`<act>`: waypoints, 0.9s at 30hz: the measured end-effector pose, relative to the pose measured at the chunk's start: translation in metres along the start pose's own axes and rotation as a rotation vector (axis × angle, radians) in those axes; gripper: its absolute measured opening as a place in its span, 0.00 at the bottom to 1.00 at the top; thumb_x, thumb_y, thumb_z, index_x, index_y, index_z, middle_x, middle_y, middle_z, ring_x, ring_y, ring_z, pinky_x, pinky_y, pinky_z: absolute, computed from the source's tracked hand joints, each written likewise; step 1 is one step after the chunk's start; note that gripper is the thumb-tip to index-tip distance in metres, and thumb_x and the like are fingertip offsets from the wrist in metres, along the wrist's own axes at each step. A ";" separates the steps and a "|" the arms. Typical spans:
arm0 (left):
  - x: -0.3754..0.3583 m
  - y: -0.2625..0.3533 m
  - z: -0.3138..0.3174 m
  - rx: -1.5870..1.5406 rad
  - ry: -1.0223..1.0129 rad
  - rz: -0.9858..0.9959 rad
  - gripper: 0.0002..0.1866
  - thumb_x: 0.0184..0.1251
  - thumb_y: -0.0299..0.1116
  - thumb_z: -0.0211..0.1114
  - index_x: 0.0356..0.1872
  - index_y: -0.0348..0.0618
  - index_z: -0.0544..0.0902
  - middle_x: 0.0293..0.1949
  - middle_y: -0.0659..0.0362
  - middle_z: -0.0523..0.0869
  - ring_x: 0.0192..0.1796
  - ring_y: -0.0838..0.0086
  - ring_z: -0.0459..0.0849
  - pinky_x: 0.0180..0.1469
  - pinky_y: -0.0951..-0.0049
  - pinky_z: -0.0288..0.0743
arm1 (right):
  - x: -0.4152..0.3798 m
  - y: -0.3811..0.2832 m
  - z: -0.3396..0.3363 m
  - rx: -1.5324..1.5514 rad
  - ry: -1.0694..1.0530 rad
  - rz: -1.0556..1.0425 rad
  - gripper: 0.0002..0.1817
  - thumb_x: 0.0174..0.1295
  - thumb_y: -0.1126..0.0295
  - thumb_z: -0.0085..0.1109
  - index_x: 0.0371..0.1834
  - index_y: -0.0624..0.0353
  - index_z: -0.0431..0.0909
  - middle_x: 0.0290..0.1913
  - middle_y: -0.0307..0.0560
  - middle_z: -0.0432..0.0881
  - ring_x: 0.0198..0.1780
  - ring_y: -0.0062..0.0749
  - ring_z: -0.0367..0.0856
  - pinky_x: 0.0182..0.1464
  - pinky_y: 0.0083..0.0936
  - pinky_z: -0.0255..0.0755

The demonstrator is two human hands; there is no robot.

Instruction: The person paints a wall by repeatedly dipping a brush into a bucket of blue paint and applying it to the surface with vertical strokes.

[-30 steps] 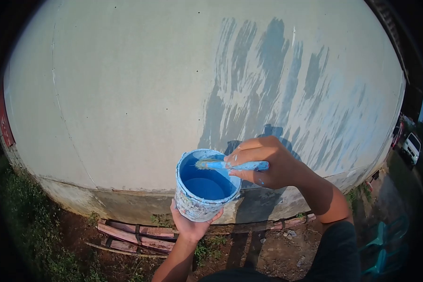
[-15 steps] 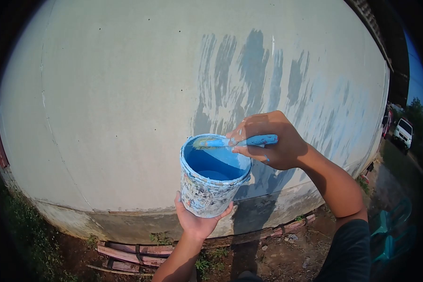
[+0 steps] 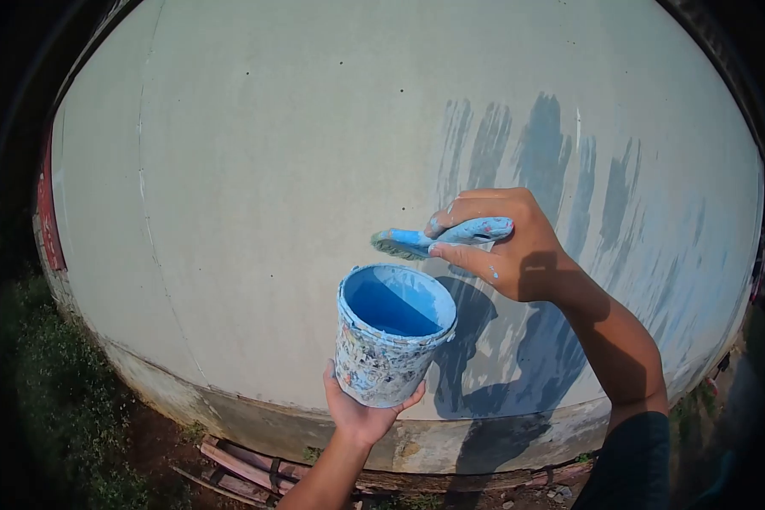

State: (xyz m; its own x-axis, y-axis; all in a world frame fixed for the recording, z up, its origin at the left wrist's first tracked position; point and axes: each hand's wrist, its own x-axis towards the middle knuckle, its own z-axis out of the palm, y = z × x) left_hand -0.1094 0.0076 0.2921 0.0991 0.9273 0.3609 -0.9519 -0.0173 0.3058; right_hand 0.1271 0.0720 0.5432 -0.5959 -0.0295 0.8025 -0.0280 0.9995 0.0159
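Note:
My left hand [image 3: 364, 412] supports a paint-spattered bucket [image 3: 382, 365] from below, its fingers round the base. Blue paint [image 3: 391, 310] lies inside the bucket, partly in shadow. Above the rim, my right hand [image 3: 506, 242] grips a paintbrush [image 3: 472, 231] by its blue-smeared handle. The bristles point left and are clear of the bucket. Behind both hands stands a pale wall [image 3: 229, 170] with streaks of blue-grey paint [image 3: 544, 153] on its right part.
Along the foot of the wall runs a rough concrete base [image 3: 272, 425]. Reddish planks [image 3: 238, 463] lie on the ground at the lower left, near green plants [image 3: 68, 374]. A red object [image 3: 49, 221] stands at the wall's left edge.
The brush has risen out of the bucket's opening and now hangs above its rim. The view has turned left, so the wall streaks appear further right.

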 end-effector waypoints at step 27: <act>0.020 0.119 -0.030 0.142 -0.001 0.327 0.50 0.78 0.74 0.40 0.90 0.52 0.60 0.86 0.41 0.64 0.81 0.38 0.71 0.76 0.26 0.70 | 0.148 0.072 0.121 0.174 0.053 -0.311 0.12 0.67 0.68 0.81 0.49 0.61 0.92 0.42 0.50 0.95 0.41 0.37 0.94 0.44 0.32 0.87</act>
State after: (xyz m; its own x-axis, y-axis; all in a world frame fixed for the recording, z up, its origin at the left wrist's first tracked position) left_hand -0.2292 0.0354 0.3094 -0.2039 0.8638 0.4607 -0.8837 -0.3650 0.2932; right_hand -0.0604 0.1382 0.5908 -0.4949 -0.3262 0.8054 -0.3400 0.9257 0.1659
